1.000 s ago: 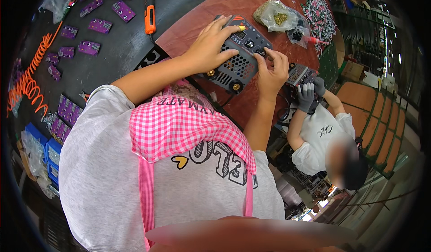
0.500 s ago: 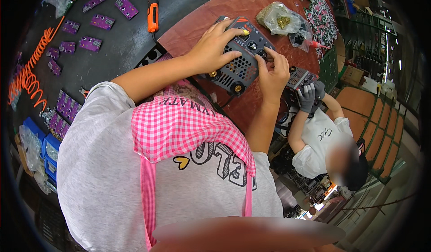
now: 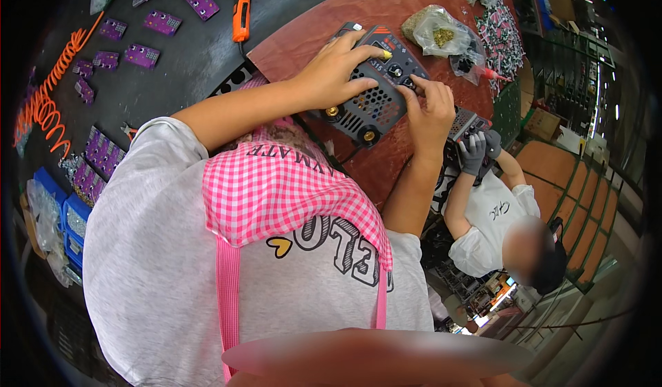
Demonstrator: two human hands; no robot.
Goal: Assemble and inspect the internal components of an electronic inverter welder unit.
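Observation:
A dark grey welding machine (image 3: 378, 103) with a honeycomb vent, two round black knobs and two brass sockets at its near end rests on the reddish-brown tabletop. My left hand (image 3: 336, 73) lies across its left side with fingers spread, the thumb over the vent. A yellow wrap covers one fingertip, which touches the panel by the upper knob (image 3: 394, 70). At the right edge, my right hand (image 3: 429, 106) pinches the lower knob (image 3: 408, 82) between thumb and forefinger. The knob is partly hidden by the fingers.
Beyond the machine are a bag of brass parts (image 3: 443, 37) and a pile of small parts (image 3: 499, 35). An orange-black electric screwdriver (image 3: 241, 23) and several purple circuit boards (image 3: 163, 22) lie left. A gloved co-worker (image 3: 473, 154) handles a similar machine (image 3: 469, 121) at right.
The scene has shifted slightly to the right in the picture. Both my hands keep nearly the same places on the machine, with the right fingers still at the lower knob.

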